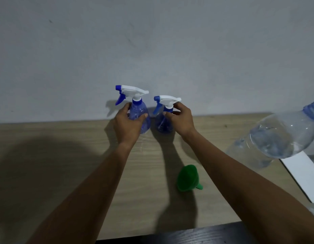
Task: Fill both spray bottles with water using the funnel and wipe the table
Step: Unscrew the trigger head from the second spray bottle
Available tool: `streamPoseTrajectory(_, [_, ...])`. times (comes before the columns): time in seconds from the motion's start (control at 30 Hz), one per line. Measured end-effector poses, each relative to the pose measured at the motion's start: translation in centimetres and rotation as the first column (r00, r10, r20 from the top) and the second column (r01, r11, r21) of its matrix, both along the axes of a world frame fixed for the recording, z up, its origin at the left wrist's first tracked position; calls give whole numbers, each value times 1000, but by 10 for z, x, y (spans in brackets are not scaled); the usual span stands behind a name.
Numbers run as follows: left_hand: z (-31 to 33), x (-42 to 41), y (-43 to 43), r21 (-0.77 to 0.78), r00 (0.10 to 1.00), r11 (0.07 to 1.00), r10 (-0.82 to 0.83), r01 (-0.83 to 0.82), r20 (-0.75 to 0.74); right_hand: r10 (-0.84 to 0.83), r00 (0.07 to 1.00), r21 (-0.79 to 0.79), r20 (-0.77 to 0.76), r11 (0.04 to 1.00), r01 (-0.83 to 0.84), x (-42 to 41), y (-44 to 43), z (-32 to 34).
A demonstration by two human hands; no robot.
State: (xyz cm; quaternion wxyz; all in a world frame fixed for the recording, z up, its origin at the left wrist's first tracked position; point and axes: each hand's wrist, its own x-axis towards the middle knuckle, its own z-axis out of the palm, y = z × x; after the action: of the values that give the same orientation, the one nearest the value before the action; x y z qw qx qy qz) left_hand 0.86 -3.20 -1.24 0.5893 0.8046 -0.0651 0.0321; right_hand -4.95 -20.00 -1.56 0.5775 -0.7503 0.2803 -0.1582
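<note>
My left hand [128, 124] grips the larger spray bottle [139, 117], right hand [181, 120] pinches the smaller spray bottle [163, 123] neck, both at the counter [64, 155] back edge against the wall [152, 50]; funnel [187, 178] lies mid-counter, left side open.

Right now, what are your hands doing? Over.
Left hand wrapped around left spray bottle. Right hand pinching right spray bottle at its neck. Both heads on. Funnel lying untouched. Nothing blocking.
</note>
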Motion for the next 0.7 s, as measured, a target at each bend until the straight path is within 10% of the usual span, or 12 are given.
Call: streamPoseTrajectory(0.7, [-19, -140, 68, 45, 964, 964, -260, 262, -47, 160, 987, -46, 23, 986, -159, -105, 69, 26])
